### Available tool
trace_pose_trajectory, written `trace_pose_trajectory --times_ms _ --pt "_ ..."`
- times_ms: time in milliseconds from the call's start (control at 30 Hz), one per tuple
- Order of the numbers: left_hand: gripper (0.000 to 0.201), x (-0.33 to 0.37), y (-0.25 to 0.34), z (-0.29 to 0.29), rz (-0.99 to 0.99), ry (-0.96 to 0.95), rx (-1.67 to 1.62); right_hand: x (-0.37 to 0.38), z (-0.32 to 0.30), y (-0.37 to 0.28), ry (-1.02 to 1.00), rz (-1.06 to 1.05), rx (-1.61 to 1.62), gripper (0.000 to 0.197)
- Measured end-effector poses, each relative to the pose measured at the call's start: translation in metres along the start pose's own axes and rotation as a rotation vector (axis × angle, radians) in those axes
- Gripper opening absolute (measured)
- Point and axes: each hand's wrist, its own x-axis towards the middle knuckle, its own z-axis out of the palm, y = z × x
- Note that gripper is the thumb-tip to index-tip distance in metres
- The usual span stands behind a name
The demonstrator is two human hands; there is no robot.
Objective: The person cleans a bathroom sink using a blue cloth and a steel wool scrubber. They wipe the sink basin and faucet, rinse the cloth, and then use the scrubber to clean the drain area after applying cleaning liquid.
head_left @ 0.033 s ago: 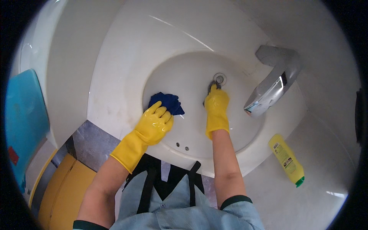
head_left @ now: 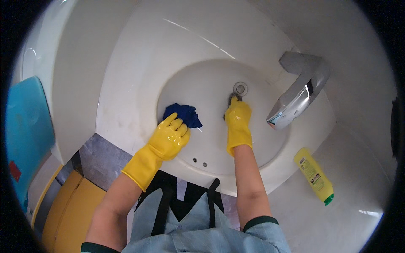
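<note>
Both my hands wear yellow rubber gloves and reach into a white washbasin (head_left: 139,84). On the left side of the bowl, my left hand (head_left: 169,137) has its fingers closed on a crumpled dark blue cloth (head_left: 182,114). My right hand (head_left: 238,118) presses a grey scouring pad (head_left: 231,100) against the bowl floor, just short of the round metal drain (head_left: 240,89). Most of that pad is hidden under the glove.
A chrome faucet (head_left: 301,95) arches over the bowl at the right. On the ledge at the lower right lies a yellow bottle (head_left: 314,176) with a green cap. At the far left stands a light blue panel (head_left: 29,135), above an orange-yellow surface (head_left: 76,215).
</note>
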Motion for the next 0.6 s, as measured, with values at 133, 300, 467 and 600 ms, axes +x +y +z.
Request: trace_pose_trajectory --times_ms 133,300,467,600 --pt "0.03 -0.001 0.003 0.004 -0.019 0.04 -0.009 0.017 -0.022 -0.005 0.161 0.02 0.072 0.029" --pt "0.03 0.005 0.005 -0.004 0.017 0.002 0.012 0.032 0.001 -0.007 0.089 0.149 0.077 0.029" --pt "0.03 0.0 0.0 0.001 -0.015 0.013 0.007 -0.013 -0.003 0.009 -0.169 0.095 -0.061 0.04" --pt "0.03 -0.004 0.005 0.0 -0.012 0.017 0.009 -0.021 -0.033 0.016 0.062 0.006 -0.079 0.046"
